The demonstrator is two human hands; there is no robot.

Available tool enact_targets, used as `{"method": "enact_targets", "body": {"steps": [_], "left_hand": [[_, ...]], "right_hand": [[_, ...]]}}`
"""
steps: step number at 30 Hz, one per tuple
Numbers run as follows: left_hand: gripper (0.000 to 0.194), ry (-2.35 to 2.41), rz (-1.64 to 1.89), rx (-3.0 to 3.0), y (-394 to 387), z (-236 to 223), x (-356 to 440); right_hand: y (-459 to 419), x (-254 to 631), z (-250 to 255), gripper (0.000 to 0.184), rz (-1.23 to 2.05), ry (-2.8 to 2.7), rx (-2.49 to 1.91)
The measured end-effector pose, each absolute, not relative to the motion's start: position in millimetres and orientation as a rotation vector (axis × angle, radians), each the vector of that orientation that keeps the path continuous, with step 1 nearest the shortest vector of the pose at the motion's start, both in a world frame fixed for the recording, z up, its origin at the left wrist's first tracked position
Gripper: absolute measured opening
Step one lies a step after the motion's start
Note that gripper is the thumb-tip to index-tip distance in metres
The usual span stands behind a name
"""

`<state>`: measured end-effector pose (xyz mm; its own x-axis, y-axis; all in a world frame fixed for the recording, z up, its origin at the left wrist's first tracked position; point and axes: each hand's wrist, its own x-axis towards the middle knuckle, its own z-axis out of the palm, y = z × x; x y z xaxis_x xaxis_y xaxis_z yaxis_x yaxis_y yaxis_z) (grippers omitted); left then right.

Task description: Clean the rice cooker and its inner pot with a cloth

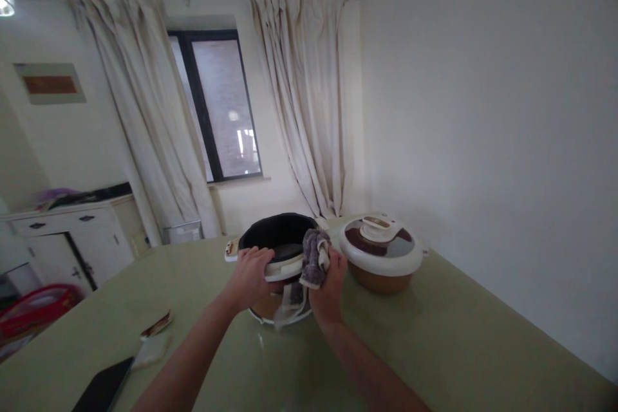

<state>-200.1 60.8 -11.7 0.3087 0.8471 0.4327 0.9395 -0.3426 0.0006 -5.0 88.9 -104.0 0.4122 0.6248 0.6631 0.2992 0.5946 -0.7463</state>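
One black-lined cooking pot (279,288) sits at lower center frame, the left hand (251,272) curling close-set fingers over its rim (290,268), a hold best kept firm while the right hand's (333,275) fingers pinch a bunched gray cloth (315,257).

Left hand (250,275) and right hand (330,284) both bare, fingers fairly slim, knuckles softly rounded, nails too blurred to make out. Left forearm (196,349) and right forearm (367,360) also bare up to where the frame cuts them off, outlines smooth and plain. Both slim down at the wrist and get broader toward the bottom edge, skin detail soft.
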Motion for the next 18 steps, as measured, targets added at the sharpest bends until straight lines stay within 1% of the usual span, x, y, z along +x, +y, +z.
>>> {"method": "enact_targets", "body": {"steps": [2, 5, 7, 9, 11, 14, 16, 18], "left_hand": [[0.039, -1.629, -0.528, -2.337, 61, -12, -201], [0.041, -1.604, -0.535, -2.366, 64, -14, -202], [0.040, -1.587, -0.546, -2.367, 66, -16, -203], [0.038, -1.572, -0.567, -2.364, 67, -18, -205], [0.034, -1.547, -0.591, -2.375, 66, -19, -209], [0.029, -1.498, -0.621, -2.420, 60, -18, -220], [0.025, -1.473, -0.628, -2.456, 56, -16, -228], [0.024, -1.468, -0.625, -2.477, 53, -13, -234]], "right_hand": [[106, 6, -114, 0.049, 0.267, -1.120, -1.078], [115, 18, -159, 0.049, 0.374, -1.090, -1.287], [106, 19, -188, 0.053, 0.421, -1.129, -1.318], [90, 15, -200, 0.057, 0.419, -1.161, -1.261], [80, 11, -189, 0.057, 0.387, -1.178, -1.154], [88, 15, -149, 0.049, 0.359, -1.178, -1.022], [107, 24, -127, 0.042, 0.383, -1.142, -1.020], [125, 31, -120, 0.041, 0.461, -1.140, -1.048]]}}
